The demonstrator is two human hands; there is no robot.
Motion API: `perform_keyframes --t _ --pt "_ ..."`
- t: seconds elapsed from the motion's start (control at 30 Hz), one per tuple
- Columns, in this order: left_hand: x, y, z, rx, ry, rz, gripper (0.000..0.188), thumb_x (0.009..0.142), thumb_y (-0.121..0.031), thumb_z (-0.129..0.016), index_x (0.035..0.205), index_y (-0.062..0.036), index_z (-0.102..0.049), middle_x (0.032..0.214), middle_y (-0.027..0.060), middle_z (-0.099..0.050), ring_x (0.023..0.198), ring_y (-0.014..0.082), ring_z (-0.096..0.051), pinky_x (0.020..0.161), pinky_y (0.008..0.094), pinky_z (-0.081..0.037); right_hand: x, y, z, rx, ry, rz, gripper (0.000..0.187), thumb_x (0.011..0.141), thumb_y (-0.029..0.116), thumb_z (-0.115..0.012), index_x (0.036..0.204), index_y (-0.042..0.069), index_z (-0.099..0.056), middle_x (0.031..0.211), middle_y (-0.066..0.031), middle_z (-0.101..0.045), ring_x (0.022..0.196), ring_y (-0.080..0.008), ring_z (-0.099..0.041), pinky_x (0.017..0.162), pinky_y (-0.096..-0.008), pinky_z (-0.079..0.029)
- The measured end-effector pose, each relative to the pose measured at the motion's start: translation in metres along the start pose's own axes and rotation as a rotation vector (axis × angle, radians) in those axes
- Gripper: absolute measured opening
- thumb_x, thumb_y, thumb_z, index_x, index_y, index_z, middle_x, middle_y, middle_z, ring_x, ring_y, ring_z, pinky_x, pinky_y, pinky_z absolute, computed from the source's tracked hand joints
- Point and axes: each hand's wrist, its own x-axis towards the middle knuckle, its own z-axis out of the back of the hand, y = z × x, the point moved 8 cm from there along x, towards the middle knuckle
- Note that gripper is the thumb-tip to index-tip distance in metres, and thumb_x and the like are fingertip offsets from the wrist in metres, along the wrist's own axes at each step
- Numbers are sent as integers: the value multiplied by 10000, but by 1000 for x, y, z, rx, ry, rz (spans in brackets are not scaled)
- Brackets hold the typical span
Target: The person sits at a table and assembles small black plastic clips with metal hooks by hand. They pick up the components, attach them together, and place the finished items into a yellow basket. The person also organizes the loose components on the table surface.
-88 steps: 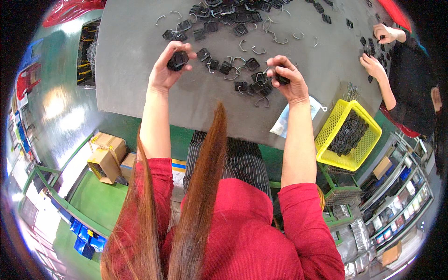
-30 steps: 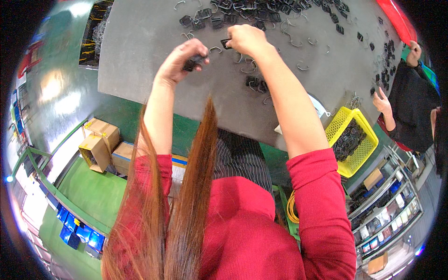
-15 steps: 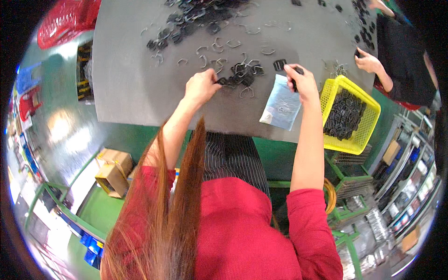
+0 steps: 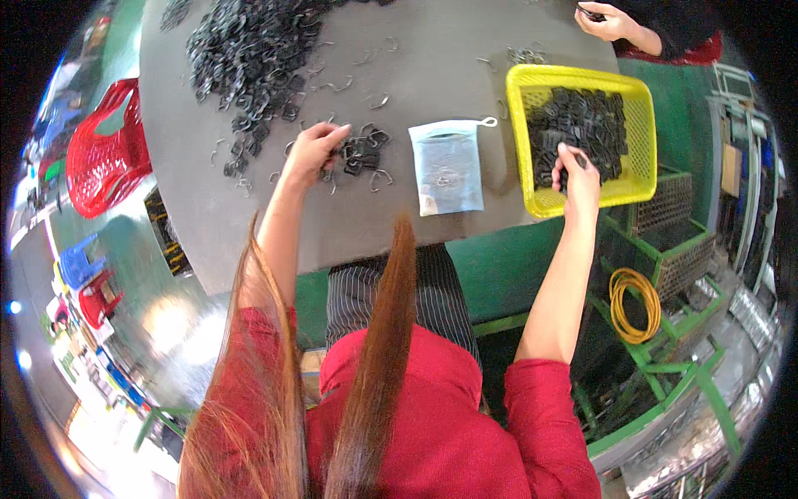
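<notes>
My right hand (image 4: 576, 179) is over the near part of a yellow plastic basket (image 4: 648, 141), its fingers curled around a black plastic buckle (image 4: 580, 160). Many similar black buckles (image 4: 582, 116) lie inside the basket. On the grey table (image 4: 391, 224), my left hand (image 4: 312, 152) is at the left side of a small heap of black buckles (image 4: 362, 154) mixed with bent, thin metallic pieces. Its fingers are pinched together, and whatever lies between them is hidden. Between my hands lies a light-blue pouch (image 4: 447, 166) with a white loop.
A large pile of black buckles (image 4: 249, 58) spreads over the far left of the table. Loose curved pieces (image 4: 380, 101) are scattered nearby. Another person's hand (image 4: 611, 21) holds a dark piece at the far right. A red chair (image 4: 108, 158) stands left of the table.
My right hand has moved from beside the pouch to over the basket, carrying a black buckle. My left hand stays by the small heap. The whole view has shifted and turned.
</notes>
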Motion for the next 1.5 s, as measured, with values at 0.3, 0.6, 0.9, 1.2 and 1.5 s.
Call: perform_keyframes --t 0.3,0.6,0.9,1.2,1.5 --pt "-23 -134 -279 0 285 -612 555 801 -364 -655 1222 -41 -494 1163 145 -557 1100 236 -528 953 368 -418 46 33 33 -252 -297 165 463 794 252 -688 1153 4 -533 970 -121 -624 825 -195 -612 653 -315 -508" --pt "-32 -37 -46 478 -518 -692 349 739 -133 -683 1067 -78 -577 1077 126 -571 1069 307 -502 931 401 -399 -72 43 -184 -759 98 994 203 755 63 -609 956 73 -596 935 -89 -576 898 -266 -571 784 -386 -467" --pt "8 8 33 355 -525 -604 115 773 -113 -658 850 -34 -626 774 100 -620 716 223 -609 683 326 -482 -56 -35 -331 -888 352 750 380 696 77 -664 1055 124 -547 953 -137 -543 860 -308 -600 717 -410 -509" --pt "-17 11 38 618 -650 -551 287 758 -225 -700 960 -72 -564 889 99 -586 836 267 -590 734 367 -473 6 -16 -290 -247 562 -88 253 717 98 -672 970 97 -672 842 -92 -661 689 -199 -626 661 -308 -507" --pt "15 59 43 -351 -70 -212 157 801 -160 -694 872 -51 -607 846 26 -628 753 148 -617 651 273 -500 -23 -16 -316 -1199 269 645 310 699 169 -735 976 88 -621 882 -87 -655 803 -216 -628 742 -340 -493"
